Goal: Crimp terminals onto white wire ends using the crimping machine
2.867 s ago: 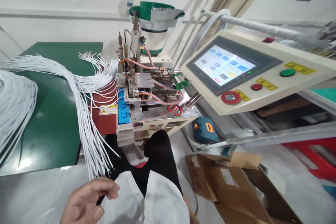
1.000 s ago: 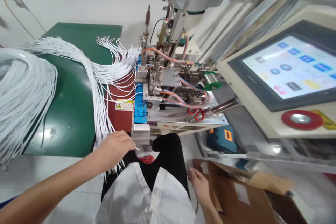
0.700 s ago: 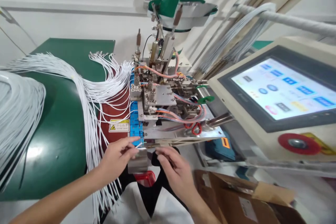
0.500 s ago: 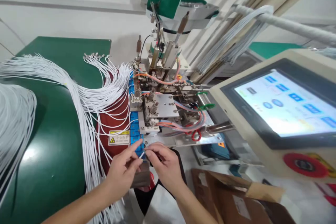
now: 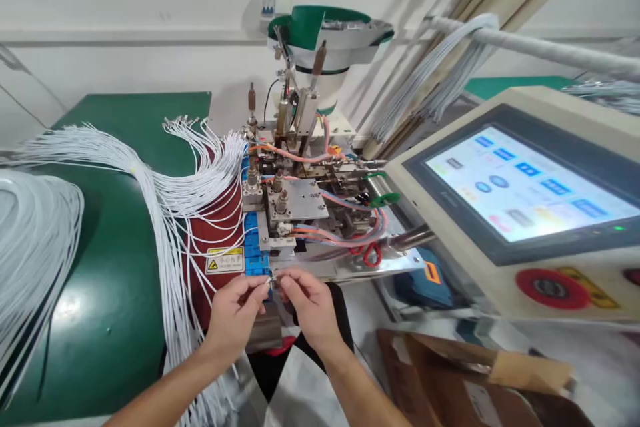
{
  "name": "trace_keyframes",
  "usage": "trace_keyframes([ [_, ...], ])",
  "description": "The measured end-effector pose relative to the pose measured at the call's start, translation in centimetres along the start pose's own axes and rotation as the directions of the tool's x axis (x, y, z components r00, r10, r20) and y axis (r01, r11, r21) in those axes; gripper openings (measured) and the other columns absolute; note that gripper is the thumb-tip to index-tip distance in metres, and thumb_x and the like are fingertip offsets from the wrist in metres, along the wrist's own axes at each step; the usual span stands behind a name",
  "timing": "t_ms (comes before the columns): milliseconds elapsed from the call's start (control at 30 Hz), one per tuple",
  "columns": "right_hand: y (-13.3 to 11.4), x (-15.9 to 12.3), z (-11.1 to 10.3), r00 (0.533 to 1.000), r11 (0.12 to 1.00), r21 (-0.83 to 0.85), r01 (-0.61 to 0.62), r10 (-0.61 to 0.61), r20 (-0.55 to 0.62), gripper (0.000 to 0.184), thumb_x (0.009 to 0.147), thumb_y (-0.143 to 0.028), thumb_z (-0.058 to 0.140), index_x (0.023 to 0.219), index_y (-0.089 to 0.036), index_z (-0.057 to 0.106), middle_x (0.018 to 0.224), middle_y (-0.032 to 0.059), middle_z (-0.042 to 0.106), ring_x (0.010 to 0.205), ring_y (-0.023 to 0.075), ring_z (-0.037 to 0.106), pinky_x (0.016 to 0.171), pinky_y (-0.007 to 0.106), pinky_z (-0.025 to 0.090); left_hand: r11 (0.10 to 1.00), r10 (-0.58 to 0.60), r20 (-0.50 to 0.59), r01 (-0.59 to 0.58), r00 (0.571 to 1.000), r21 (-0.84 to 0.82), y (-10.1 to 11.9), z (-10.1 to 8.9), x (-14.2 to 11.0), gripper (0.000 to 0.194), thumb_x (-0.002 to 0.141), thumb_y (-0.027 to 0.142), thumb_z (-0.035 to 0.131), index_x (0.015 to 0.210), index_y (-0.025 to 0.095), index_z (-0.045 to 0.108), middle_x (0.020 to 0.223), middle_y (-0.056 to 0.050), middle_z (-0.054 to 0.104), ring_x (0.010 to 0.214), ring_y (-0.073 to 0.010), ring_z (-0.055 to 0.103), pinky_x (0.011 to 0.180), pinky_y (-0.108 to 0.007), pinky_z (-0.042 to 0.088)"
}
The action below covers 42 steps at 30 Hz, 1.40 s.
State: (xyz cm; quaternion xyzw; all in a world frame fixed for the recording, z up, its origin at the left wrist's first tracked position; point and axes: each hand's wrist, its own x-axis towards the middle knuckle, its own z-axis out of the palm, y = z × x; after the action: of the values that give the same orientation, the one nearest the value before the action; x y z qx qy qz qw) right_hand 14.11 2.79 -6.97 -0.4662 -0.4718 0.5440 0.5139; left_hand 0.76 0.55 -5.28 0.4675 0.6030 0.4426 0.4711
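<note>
My left hand pinches the end of a white cable between thumb and forefinger, just in front of the machine's row of blue holders. Close beside it on the right, my right hand has its thumb and forefinger closed at the same spot. What lies between those right fingertips is too small to make out. Other white cables run from the blue holders leftwards over a red-brown plate into a thick bundle.
A green table on the left carries another coil of cables. The machine stands ahead under a green-lined bowl. At the right are a touchscreen panel with a red button and a cardboard box below.
My left forefinger, stretched forward before, has curled back to meet the thumb at the cable end. The fingertips of both hands are close together. The camera view has shifted.
</note>
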Motion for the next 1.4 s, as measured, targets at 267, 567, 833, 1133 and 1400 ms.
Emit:
trace_keyframes([
  [267, -1.2, 0.0, -0.3, 0.965, 0.914, -0.316, 0.256, -0.221, 0.141, 0.011, 0.073, -0.017, 0.057, 0.064, -0.018, 0.063, 0.063, 0.0015, 0.059, 0.055, 0.0111, 0.053, 0.052, 0.022, 0.043, 0.997, -0.071, 0.082, 0.068, 0.994, 0.048, -0.1, -0.3, -0.7, 0.022, 0.077, 0.033, 0.057, 0.079, 0.014, 0.066, 0.056, 0.002, 0.055, 0.047, -0.0084, 0.047, 0.049, -0.019, 0.04],
  [567, 0.9, 0.0, 1.8, 0.989, 0.961, -0.24, 0.136, -0.146, -0.024, 0.013, 0.076, -0.018, 0.053, 0.064, -0.017, 0.059, 0.065, 0.0007, 0.055, 0.062, 0.0122, 0.053, 0.057, 0.023, 0.044, 0.981, -0.146, 0.004, 0.146, 0.989, -0.125, 0.2, 0.2, -0.5, 0.024, 0.078, 0.038, 0.054, 0.071, 0.015, 0.057, 0.063, 0.002, 0.056, 0.053, -0.0096, 0.051, 0.054, -0.021, 0.042],
  [833, 0.5, 0.3, 0.9, 0.988, 0.957, -0.247, 0.155, -0.144, 0.064, 0.013, 0.076, -0.02, 0.055, 0.065, -0.017, 0.06, 0.066, 0.0012, 0.056, 0.063, 0.0129, 0.054, 0.059, 0.024, 0.044, 0.978, -0.17, 0.085, 0.179, 0.982, -0.107, -0.5, 0.4, -0.5, 0.024, 0.079, 0.038, 0.053, 0.073, 0.015, 0.057, 0.057, 0.004, 0.053, 0.048, -0.0083, 0.048, 0.051, -0.02, 0.04],
  [1133, 0.7, -0.1, 1.8, 0.973, 0.926, -0.307, 0.221, -0.23, 0.004, 0.014, 0.078, -0.017, 0.05, 0.065, -0.018, 0.055, 0.065, 0.0002, 0.053, 0.062, 0.0123, 0.052, 0.057, 0.024, 0.043, 0.983, -0.116, -0.07, 0.104, 0.991, -0.153, -1.2, 1.3, -1.0, 0.024, 0.078, 0.038, 0.054, 0.078, 0.015, 0.06, 0.068, 0.0, 0.059, 0.062, -0.0114, 0.053, 0.059, -0.021, 0.044],
  [1400, 0.3, 0.5, 0.8, 0.899, 0.821, -0.368, 0.438, -0.39, 0.2, 0.009, 0.077, -0.014, 0.052, 0.072, -0.019, 0.057, 0.071, 0.0029, 0.056, 0.066, 0.0138, 0.055, 0.06, 0.026, 0.046, 0.994, -0.075, -0.037, 0.072, 0.997, -0.084, -1.3, 0.9, -1.1, 0.02, 0.08, 0.031, 0.052, 0.081, 0.014, 0.063, 0.073, -0.002, 0.061, 0.068, -0.0129, 0.056, 0.063, -0.021, 0.045],
])
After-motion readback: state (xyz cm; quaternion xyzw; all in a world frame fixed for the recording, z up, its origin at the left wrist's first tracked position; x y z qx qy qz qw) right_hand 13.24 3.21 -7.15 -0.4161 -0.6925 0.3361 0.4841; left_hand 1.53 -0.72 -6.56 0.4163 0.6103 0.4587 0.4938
